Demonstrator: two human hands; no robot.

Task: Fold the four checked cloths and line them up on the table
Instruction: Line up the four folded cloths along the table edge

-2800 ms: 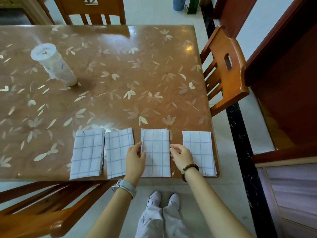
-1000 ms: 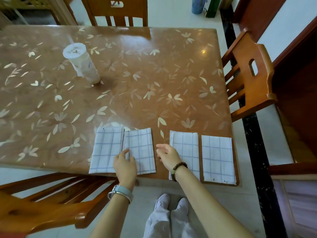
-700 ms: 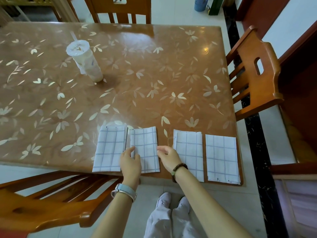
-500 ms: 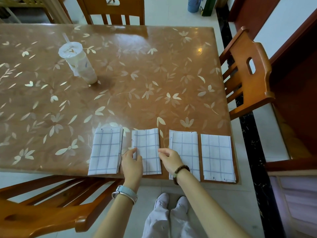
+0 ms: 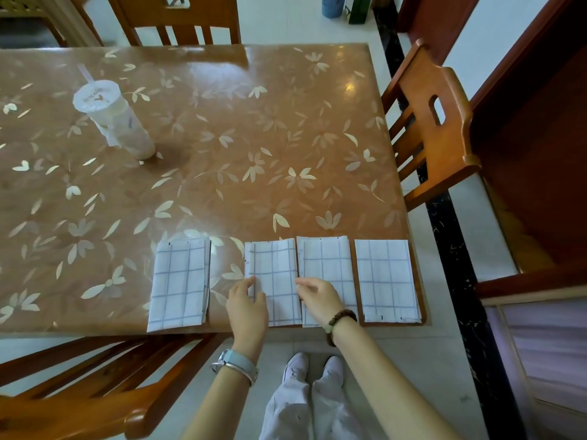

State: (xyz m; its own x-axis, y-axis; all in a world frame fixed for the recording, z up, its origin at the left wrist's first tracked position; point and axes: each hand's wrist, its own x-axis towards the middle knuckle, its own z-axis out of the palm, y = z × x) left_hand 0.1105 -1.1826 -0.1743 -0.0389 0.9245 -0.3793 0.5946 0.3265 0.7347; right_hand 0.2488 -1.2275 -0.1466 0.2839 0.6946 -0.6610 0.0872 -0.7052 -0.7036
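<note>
Four folded white cloths with blue checks lie in a row along the near edge of the table (image 5: 222, 160). The leftmost cloth (image 5: 179, 282) lies apart, with a gap to its right. The second cloth (image 5: 276, 268), third cloth (image 5: 328, 265) and fourth cloth (image 5: 386, 277) sit close side by side. My left hand (image 5: 247, 304) rests on the second cloth's left edge. My right hand (image 5: 314, 296) touches that cloth's right edge with its fingertips and partly covers the third cloth.
A lidded plastic cup with a straw (image 5: 111, 119) stands at the far left of the table. Wooden chairs stand at the right (image 5: 435, 122), far side (image 5: 178, 17) and near left (image 5: 79, 392). A dark wooden cabinet (image 5: 540, 154) is on the right.
Both hands have slid the second cloth to the right until it lies against the third. A gap has opened between it and the leftmost cloth.
</note>
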